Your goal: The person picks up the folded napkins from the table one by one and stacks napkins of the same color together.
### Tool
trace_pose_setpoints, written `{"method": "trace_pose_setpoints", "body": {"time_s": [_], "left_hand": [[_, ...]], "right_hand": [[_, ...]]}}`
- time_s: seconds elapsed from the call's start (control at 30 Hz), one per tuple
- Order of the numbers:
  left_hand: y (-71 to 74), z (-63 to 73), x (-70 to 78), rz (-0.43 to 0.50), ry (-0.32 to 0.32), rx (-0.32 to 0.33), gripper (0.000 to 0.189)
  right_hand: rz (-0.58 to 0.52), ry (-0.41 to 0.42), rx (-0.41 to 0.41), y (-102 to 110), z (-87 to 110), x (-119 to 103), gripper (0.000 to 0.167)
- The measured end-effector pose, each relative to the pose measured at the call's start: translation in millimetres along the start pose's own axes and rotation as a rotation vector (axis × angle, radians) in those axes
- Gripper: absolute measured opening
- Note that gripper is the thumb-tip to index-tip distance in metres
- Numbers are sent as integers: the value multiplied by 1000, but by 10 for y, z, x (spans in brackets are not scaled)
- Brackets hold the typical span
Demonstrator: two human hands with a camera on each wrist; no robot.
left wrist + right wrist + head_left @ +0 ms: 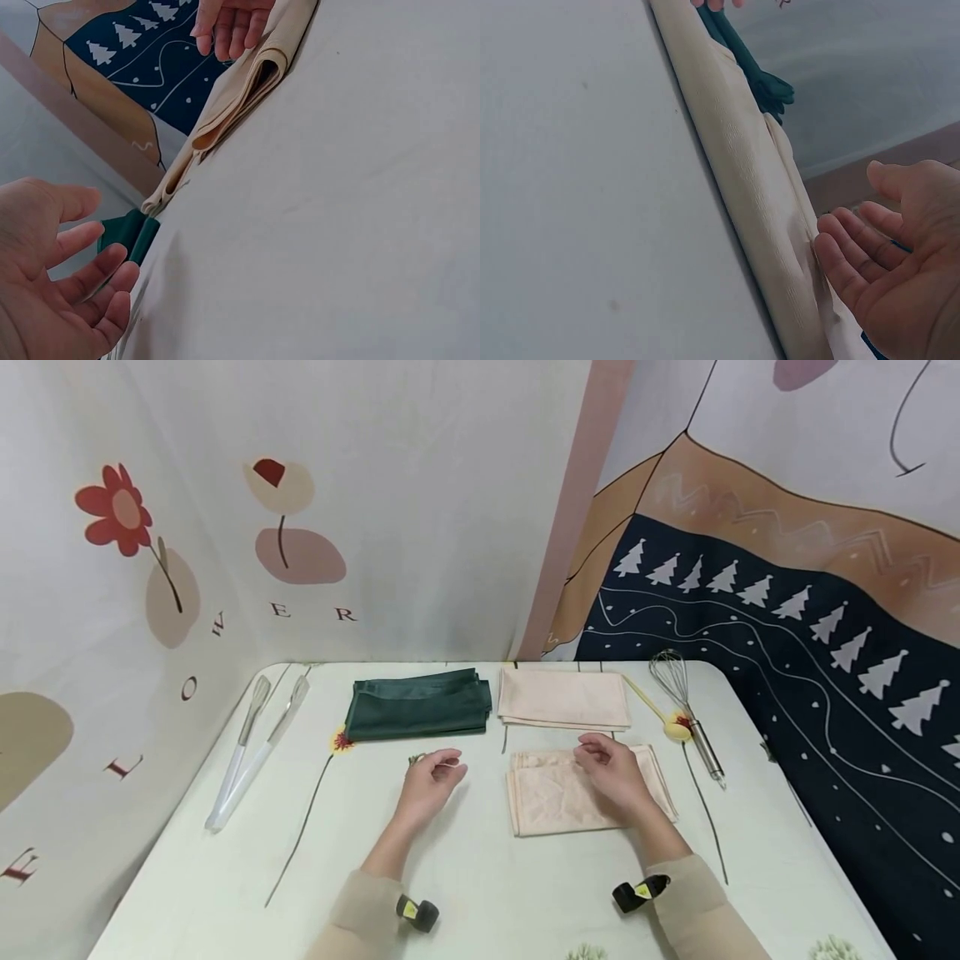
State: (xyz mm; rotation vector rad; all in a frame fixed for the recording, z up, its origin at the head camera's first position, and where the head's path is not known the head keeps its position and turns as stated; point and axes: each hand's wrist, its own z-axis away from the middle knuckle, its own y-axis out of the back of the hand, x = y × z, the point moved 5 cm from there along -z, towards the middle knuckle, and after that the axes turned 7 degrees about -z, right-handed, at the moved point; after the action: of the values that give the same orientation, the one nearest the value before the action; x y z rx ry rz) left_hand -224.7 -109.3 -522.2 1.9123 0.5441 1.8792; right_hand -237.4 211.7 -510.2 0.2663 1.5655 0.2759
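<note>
My left hand (429, 785) hovers over the white table, just in front of a folded dark green cloth (420, 708). Its fingers are loosely bent and nothing is in them, as the left wrist view also shows of the hand (60, 277). My right hand (617, 775) is over the nearer of two folded pale pink cloths (555, 806), covering part of it. In the right wrist view this hand (911, 270) has relaxed, slightly bent fingers beside the cloth (742, 150); whether they touch it I cannot tell. Behind lies the other folded pink cloth (562, 697).
Spread-apart tongs (258, 760) lie along the table's left side. On the right are a wire whisk (701, 747) with a metal handle and a yellow spoon (677, 731) beside it. Printed fabric walls (420, 527) rise behind the table's back edge.
</note>
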Motion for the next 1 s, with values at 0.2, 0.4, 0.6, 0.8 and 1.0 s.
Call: {"method": "trace_pose_setpoints", "body": {"time_s": [0.2, 0.4, 0.6, 0.8, 1.0], "left_hand": [[-110, 38, 54, -5, -11, -27, 30], [-224, 41, 133, 6, -52, -12, 29], [-358, 41, 196, -3, -65, -21, 29], [-426, 47, 220, -10, -48, -13, 29], [-478, 59, 264, -61, -67, -23, 30]], "right_hand": [[25, 6, 35, 118, 41, 76, 32], [53, 27, 50, 271, 71, 140, 34], [93, 32, 87, 468, 113, 212, 33], [118, 6, 132, 660, 156, 249, 34], [145, 32, 316, 849, 215, 248, 27]]}}
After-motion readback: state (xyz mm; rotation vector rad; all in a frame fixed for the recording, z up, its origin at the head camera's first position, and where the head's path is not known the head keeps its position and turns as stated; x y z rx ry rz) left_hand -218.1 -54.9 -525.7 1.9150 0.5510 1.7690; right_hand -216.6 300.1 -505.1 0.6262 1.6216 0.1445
